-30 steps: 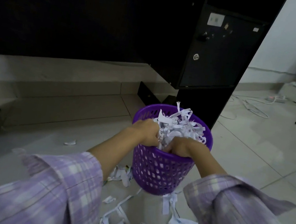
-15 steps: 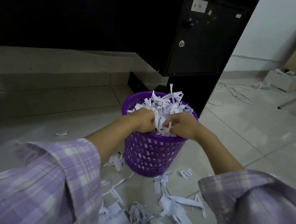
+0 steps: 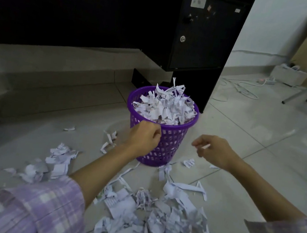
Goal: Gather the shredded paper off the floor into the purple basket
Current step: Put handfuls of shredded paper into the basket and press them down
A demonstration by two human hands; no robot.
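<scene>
Item: shredded paper (image 3: 152, 228), heaped lower centre on floor, below my hands. Left hand (image 3: 143, 136) fingers curled, empty; right hand (image 3: 213, 150) fingers loosely curled, perhaps pinching one scrap. Purple basket (image 3: 165, 138) above, heaped full.

Tiled floor (image 3: 243, 149) bears purple basket (image 3: 167, 140), scattered shredded paper (image 3: 152, 226), white cable (image 3: 240, 87)

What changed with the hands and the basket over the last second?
Both hands let go of the paper in the basket and pulled back out: left hand curled, right hand relaxed. Basket still upright and heaped; floor pile remains.
</scene>
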